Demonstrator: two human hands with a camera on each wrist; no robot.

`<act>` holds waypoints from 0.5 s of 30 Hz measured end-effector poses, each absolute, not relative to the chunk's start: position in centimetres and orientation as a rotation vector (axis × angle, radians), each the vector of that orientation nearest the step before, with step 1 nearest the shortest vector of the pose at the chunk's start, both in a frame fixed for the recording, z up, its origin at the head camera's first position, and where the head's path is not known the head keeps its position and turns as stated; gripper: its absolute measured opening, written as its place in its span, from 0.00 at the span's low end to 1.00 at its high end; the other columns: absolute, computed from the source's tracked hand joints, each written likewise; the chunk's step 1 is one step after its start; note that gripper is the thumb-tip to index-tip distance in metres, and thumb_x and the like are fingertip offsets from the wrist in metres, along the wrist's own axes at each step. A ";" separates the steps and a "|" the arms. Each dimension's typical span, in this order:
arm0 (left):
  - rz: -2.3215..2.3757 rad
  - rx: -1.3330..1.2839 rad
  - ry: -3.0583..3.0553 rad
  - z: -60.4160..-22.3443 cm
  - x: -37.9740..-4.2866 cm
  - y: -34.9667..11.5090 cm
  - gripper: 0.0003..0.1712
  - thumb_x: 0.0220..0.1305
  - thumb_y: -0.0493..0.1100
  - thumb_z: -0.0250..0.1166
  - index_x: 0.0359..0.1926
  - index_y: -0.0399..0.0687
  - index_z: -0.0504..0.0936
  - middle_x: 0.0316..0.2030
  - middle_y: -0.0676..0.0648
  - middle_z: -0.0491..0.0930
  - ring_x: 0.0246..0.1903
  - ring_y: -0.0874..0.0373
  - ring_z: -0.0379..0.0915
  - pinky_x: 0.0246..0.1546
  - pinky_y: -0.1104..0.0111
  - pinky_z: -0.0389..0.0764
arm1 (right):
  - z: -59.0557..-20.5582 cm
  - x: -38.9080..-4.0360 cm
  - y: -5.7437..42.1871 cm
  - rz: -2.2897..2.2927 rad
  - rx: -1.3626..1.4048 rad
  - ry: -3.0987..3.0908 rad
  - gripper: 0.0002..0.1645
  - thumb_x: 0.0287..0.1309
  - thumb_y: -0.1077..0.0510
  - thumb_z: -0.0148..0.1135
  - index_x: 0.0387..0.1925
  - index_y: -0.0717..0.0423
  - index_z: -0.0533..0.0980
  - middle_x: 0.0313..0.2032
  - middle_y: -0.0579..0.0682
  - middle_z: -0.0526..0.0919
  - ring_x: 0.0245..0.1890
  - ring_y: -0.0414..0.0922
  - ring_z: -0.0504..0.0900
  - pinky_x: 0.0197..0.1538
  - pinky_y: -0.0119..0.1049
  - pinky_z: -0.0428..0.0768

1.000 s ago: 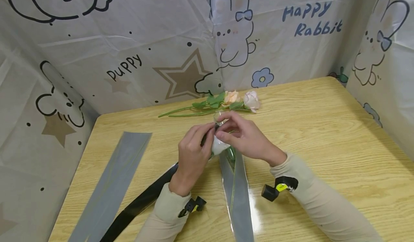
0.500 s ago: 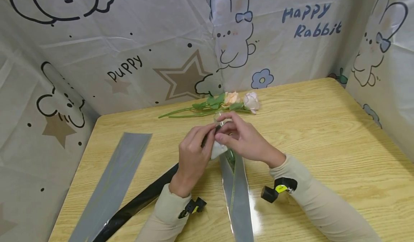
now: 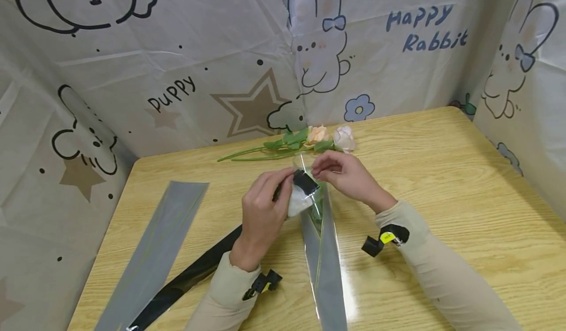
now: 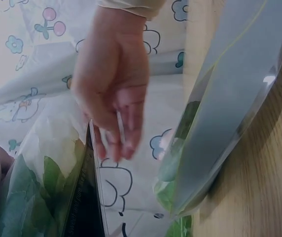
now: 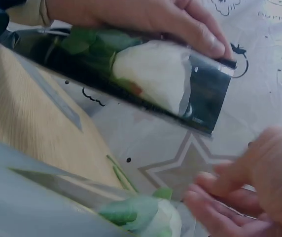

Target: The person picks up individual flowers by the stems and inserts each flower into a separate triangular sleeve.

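My left hand (image 3: 267, 203) grips a black flower sleeve (image 3: 199, 260) with a clear front near its mouth. A white rose (image 5: 151, 74) with green leaves is inside, its head below the sleeve's dark top end. Just right of that mouth is my right hand (image 3: 347, 176), fingers loosely bent and apart from the sleeve. A pale line shows between its fingers in the left wrist view; whether it is a thin strip or a gap is unclear. Beneath both hands lies a grey sleeve (image 3: 327, 262) with a white flower (image 5: 168, 219) and leaves in its clear end.
Another grey sleeve (image 3: 152, 252) lies flat at the table's left. Along the back edge rest a peach rose (image 3: 317, 134) and a pale pink rose (image 3: 344, 138), stems pointing left. A printed cloth (image 3: 247, 41) hangs behind the wooden table (image 3: 442, 183).
My right hand has drawn away to the right from the black sleeve's mouth, exposing its dark top end. The left hand keeps its grip, almost still; the sleeve's lower end has shifted slightly left.
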State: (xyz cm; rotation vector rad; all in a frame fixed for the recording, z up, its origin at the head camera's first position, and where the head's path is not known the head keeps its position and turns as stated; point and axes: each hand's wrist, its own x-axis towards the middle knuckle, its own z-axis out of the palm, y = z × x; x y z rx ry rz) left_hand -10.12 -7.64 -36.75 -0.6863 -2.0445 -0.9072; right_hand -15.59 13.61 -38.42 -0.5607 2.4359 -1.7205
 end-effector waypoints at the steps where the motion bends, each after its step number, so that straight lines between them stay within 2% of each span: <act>1: -0.907 -0.685 -2.041 -36.7 -10.1 -7.7 0.07 0.69 0.34 0.68 0.45 0.37 0.89 0.37 0.40 0.89 0.37 0.52 0.89 0.41 0.65 0.90 | -38.6 -15.7 13.6 -1.670 -0.590 2.425 0.15 0.65 0.71 0.59 0.52 0.64 0.79 0.48 0.62 0.86 0.48 0.51 0.88 0.54 0.36 0.88; 6: -0.909 -0.684 -2.028 -36.5 -9.9 -7.7 0.07 0.69 0.34 0.68 0.45 0.37 0.89 0.37 0.40 0.88 0.36 0.52 0.88 0.40 0.65 0.90 | -39.2 -15.3 13.2 -1.576 -0.742 2.170 0.36 0.54 0.69 0.71 0.65 0.58 0.72 0.54 0.61 0.84 0.51 0.49 0.86 0.55 0.40 0.87; 10: -0.904 -0.687 -2.020 -36.3 -9.9 -7.7 0.07 0.69 0.34 0.68 0.45 0.36 0.89 0.36 0.40 0.88 0.36 0.52 0.88 0.39 0.65 0.90 | -39.5 -14.7 12.6 -1.654 -0.779 1.917 0.50 0.50 0.59 0.82 0.71 0.57 0.64 0.59 0.63 0.80 0.52 0.51 0.87 0.54 0.42 0.89; 12: -0.905 -0.689 -2.016 -36.3 -9.9 -7.7 0.07 0.68 0.33 0.68 0.45 0.36 0.89 0.36 0.40 0.88 0.36 0.52 0.88 0.39 0.65 0.90 | -39.5 -14.4 12.3 -1.688 -0.782 1.885 0.54 0.49 0.53 0.84 0.72 0.56 0.64 0.60 0.62 0.79 0.52 0.50 0.87 0.54 0.41 0.89; 15: -0.910 -0.689 -2.016 -36.3 -9.9 -7.8 0.07 0.69 0.33 0.67 0.45 0.36 0.88 0.36 0.40 0.88 0.35 0.52 0.88 0.38 0.65 0.90 | -39.5 -14.1 11.9 -1.714 -0.787 1.952 0.52 0.49 0.46 0.83 0.72 0.53 0.68 0.59 0.60 0.80 0.50 0.49 0.86 0.53 0.39 0.88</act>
